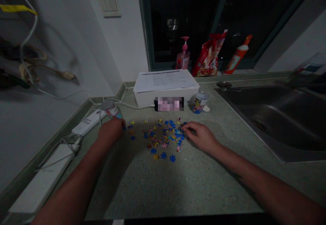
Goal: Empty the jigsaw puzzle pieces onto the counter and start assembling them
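Observation:
Many small jigsaw puzzle pieces (pixel 164 145) in blue, yellow, pink and other colours lie loosely scattered on the speckled green counter (pixel 142 187). My right hand (pixel 202 136) reaches in at the right edge of the scatter, thumb and forefinger pinched on a puzzle piece. On the left, my left hand (pixel 111 130) is curled, its fingers mostly hidden; a bit of a blue puzzle piece (pixel 124 128) shows at the fingertips. Just behind that hand stands a printed can with a silvery lid (pixel 110 108). Another printed can (pixel 200 102) stands behind the right hand, beside a pale round disc (pixel 206 109).
A phone (pixel 169 104), its screen blurred out, leans on a white box (pixel 141 97) with a printed sheet on top. White power strips (pixel 48 177) and cables run along the left wall. A steel sink (pixel 282 116) is at right. Bottles and a red bag (pixel 210 57) line the sill.

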`<state>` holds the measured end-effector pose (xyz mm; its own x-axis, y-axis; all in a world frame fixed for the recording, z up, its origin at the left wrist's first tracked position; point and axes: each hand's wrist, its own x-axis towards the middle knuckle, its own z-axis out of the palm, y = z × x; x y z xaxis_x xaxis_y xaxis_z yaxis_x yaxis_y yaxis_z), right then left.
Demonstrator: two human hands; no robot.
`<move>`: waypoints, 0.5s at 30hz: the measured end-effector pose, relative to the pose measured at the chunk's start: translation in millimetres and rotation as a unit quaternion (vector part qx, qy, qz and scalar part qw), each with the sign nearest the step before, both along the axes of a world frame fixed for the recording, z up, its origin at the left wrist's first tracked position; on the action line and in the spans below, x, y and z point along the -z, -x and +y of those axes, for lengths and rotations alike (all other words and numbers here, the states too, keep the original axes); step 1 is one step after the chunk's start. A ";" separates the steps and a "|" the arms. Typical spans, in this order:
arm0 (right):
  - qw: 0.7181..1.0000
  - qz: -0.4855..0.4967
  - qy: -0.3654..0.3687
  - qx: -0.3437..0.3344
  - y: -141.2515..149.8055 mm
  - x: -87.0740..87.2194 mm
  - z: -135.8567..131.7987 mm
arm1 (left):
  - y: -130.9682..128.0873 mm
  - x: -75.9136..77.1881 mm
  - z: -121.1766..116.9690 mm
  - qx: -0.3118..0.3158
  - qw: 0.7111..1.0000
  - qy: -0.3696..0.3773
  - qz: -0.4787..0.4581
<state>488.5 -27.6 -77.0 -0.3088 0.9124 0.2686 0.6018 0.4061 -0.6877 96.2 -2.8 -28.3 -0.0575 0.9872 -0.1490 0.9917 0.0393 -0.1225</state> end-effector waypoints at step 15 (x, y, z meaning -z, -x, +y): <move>0.998 -0.036 -0.037 -0.020 2.0 -2.5 -1.4 | -81.8 23.7 20.5 0.260 0.934 -0.074 -0.234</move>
